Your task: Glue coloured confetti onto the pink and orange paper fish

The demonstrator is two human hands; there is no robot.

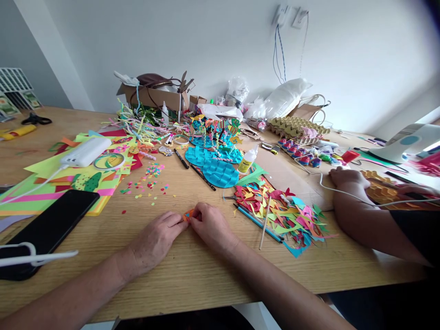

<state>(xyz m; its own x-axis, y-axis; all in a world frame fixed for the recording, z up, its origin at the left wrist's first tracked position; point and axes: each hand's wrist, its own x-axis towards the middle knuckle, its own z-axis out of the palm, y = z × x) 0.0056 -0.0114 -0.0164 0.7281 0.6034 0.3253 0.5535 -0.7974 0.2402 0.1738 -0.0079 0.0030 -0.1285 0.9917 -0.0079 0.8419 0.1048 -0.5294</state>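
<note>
Between my two hands, low over the front of the wooden table (192, 275), is a small orange paper piece (186, 215) with blue spots. My left hand (156, 238) pinches its left edge with the fingertips. The fingers of my right hand (211, 224) are closed on its other side and hide part of it. Small coloured paper dots (154, 170) lie scattered beyond my left hand. Past my hands is a blue paper base (220, 173) bearing paper fish on twisted stems. A glue bottle (247, 159) stands upright at its right edge.
A pile of paper scraps (271, 206) lies to the right, with a blue pencil (257, 222) and a wooden stick (265, 222). At left are a black phone (51, 229) and a white power bank (87, 151) on coloured paper. A co-worker's arm (357, 206) rests at right near a cable.
</note>
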